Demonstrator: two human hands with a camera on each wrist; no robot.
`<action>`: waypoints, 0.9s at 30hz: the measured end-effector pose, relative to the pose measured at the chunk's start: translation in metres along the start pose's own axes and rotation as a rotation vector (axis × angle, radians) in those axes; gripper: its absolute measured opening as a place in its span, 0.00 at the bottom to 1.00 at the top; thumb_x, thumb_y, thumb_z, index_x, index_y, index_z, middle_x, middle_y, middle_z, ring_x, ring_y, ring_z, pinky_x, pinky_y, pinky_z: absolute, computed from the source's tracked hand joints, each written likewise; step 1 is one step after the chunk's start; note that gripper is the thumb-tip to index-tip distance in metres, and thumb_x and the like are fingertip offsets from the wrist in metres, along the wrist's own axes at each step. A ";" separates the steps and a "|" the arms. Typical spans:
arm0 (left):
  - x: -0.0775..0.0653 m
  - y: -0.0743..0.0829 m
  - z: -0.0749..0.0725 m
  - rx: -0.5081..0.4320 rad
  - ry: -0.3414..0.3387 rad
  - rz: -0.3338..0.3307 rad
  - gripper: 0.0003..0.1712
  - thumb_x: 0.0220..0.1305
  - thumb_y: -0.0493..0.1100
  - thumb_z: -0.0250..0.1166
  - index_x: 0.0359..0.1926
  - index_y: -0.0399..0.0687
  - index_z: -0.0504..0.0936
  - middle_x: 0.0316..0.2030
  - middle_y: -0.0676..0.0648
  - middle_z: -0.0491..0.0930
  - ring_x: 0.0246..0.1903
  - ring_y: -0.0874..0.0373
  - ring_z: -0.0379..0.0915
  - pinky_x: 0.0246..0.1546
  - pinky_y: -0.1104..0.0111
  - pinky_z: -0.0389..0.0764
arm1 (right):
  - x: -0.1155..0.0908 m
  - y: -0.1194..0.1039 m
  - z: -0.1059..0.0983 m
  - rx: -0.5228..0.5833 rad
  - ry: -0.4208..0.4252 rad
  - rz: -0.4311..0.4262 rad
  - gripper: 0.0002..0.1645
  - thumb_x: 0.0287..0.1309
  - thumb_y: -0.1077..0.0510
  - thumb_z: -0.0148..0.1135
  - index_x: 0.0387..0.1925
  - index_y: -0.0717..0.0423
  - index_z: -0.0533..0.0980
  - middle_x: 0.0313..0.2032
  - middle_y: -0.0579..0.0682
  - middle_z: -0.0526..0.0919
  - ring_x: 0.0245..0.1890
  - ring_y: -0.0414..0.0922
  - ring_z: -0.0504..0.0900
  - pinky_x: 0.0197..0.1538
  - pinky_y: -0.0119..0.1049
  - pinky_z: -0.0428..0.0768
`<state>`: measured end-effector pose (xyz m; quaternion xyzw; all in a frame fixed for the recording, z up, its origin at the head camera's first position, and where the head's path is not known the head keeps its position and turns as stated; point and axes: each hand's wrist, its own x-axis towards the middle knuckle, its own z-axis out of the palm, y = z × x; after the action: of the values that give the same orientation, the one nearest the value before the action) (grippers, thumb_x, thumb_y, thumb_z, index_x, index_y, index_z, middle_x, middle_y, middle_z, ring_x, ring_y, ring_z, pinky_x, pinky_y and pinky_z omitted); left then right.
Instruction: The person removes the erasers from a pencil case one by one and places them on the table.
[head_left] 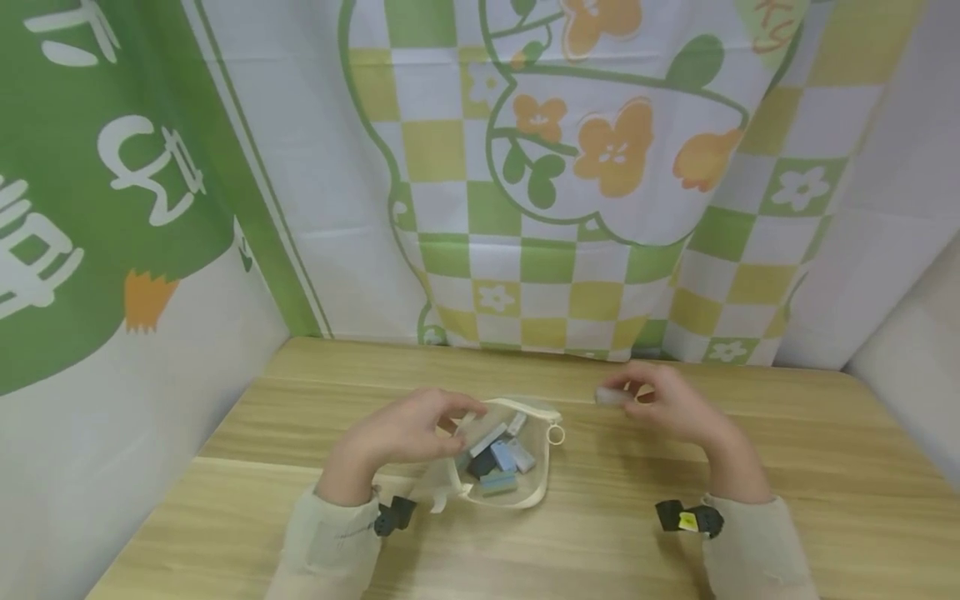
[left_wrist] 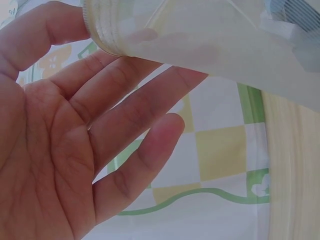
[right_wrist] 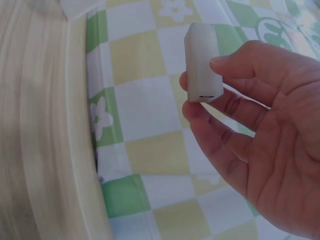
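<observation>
A translucent zippered pouch (head_left: 538, 487) with a cream edge and a ring pull lies unzipped on the table. Several erasers, among them a green-and-blue one (head_left: 498, 482) and a blue one (head_left: 502, 456), are inside it. My left hand (head_left: 422, 425) pinches the pouch's left rim, thumb on one side and fingertips behind the sheer wall, as the left wrist view shows. To the right of the pouch, my right hand (head_left: 667, 402) holds a white block-shaped eraser (right_wrist: 202, 62) between thumb and fingertips. The eraser has a small dark mark at one end.
The wood-grain table (head_left: 600, 533) runs back to a hanging checkered cloth (head_left: 543, 258). A green and white cloth (head_left: 150, 208) hangs at the left. Black wrist cameras sit on both cuffs, the right one (head_left: 690, 518) bearing a yellow label.
</observation>
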<state>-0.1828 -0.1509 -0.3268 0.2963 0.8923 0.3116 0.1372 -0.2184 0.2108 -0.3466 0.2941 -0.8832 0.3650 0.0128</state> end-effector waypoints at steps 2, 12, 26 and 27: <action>0.000 -0.001 0.001 -0.009 0.001 -0.005 0.31 0.56 0.35 0.61 0.64 0.40 0.76 0.59 0.43 0.80 0.56 0.47 0.79 0.55 0.52 0.82 | -0.001 0.003 -0.001 0.009 0.001 0.006 0.18 0.51 0.73 0.61 0.45 0.62 0.82 0.39 0.55 0.84 0.38 0.47 0.79 0.39 0.33 0.82; 0.000 -0.001 0.000 -0.007 0.004 0.002 0.30 0.58 0.36 0.60 0.64 0.40 0.76 0.60 0.44 0.79 0.57 0.47 0.79 0.55 0.54 0.82 | -0.004 0.020 -0.003 0.041 -0.025 0.001 0.18 0.51 0.75 0.61 0.46 0.65 0.81 0.42 0.58 0.84 0.38 0.40 0.77 0.40 0.32 0.83; 0.000 -0.001 0.001 0.010 0.000 0.009 0.30 0.58 0.36 0.59 0.64 0.40 0.76 0.60 0.43 0.80 0.57 0.44 0.79 0.55 0.53 0.82 | -0.005 0.039 -0.009 0.016 -0.059 0.038 0.16 0.52 0.73 0.63 0.45 0.68 0.81 0.41 0.60 0.85 0.37 0.40 0.78 0.41 0.33 0.84; 0.000 0.000 0.001 0.009 -0.001 0.008 0.30 0.58 0.36 0.59 0.64 0.40 0.76 0.60 0.42 0.80 0.57 0.43 0.79 0.54 0.53 0.82 | -0.006 0.040 -0.010 0.012 -0.063 0.035 0.16 0.52 0.73 0.63 0.45 0.69 0.81 0.41 0.60 0.85 0.37 0.39 0.78 0.40 0.32 0.84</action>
<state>-0.1829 -0.1508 -0.3275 0.3007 0.8924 0.3081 0.1348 -0.2368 0.2426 -0.3661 0.2900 -0.8860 0.3610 -0.0234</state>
